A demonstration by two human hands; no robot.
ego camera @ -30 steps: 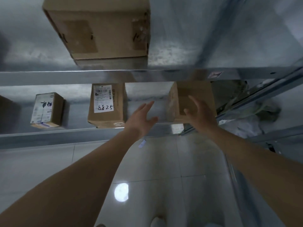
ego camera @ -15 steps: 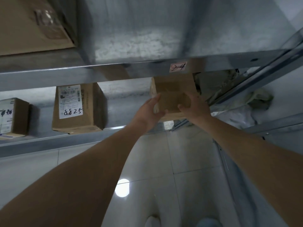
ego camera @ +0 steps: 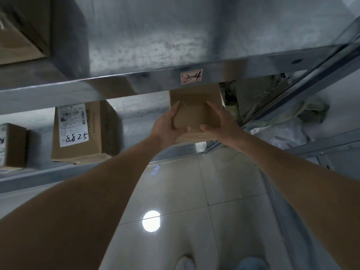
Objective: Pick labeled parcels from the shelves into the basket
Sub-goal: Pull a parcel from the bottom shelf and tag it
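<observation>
Both your hands are on one plain brown parcel (ego camera: 194,112) at the front edge of the lower shelf (ego camera: 48,172), directly under the "24" tag (ego camera: 191,76) stuck on the upper shelf's front rail (ego camera: 116,84). Your left hand (ego camera: 167,126) grips the parcel's left side, fingers up along that side and thumb wrapped under its near bottom edge. Your right hand (ego camera: 222,123) grips the right side the same way, thumb tip meeting the left thumb near the bottom middle. No label shows on the faces turned to you. Whether the parcel's base touches the shelf cannot be told.

Further left on the lower shelf stands a carton with a white label marked "8825" (ego camera: 83,131), well apart from the held parcel. A smaller labeled box (ego camera: 11,147) sits at the left frame edge. A large carton (ego camera: 21,30) occupies the upper shelf, top left.
</observation>
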